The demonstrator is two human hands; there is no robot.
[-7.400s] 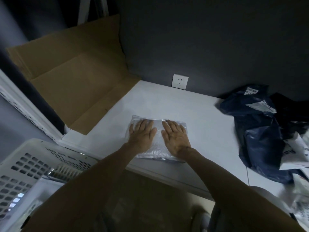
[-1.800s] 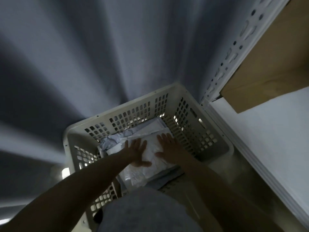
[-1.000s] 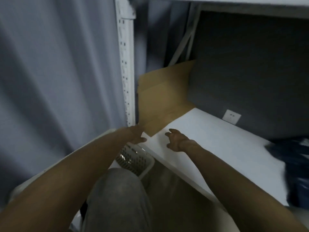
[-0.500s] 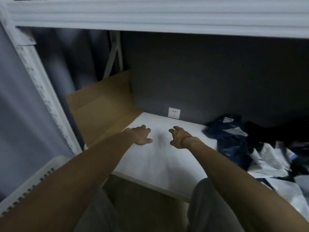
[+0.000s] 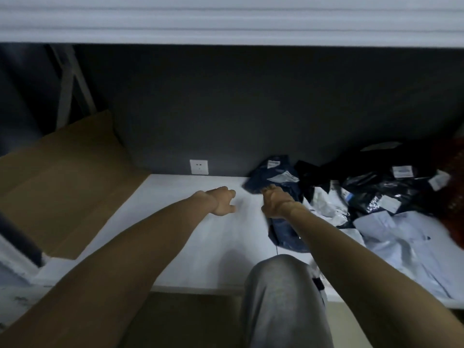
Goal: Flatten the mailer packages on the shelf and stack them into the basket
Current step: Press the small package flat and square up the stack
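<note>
A heap of crumpled mailer packages lies on the right of the white shelf: a navy mailer nearest me, black mailers behind it and white mailers in front. My right hand reaches over the shelf with its fingertips on the navy mailer's near left corner; whether it grips is hidden by the back of the hand. My left hand hovers just left of it over bare shelf, fingers loosely curled and holding nothing. The basket is out of view.
Flattened brown cardboard leans at the shelf's left end. A wall socket sits on the dark back wall. The upper shelf beam hangs low overhead. My grey-trousered knee is against the shelf front. Something red lies at far right.
After pressing a white mailer flat and laying it in the basket, both hands left the basket and swung right along the shelf. The right hand now touches the navy mailer.
</note>
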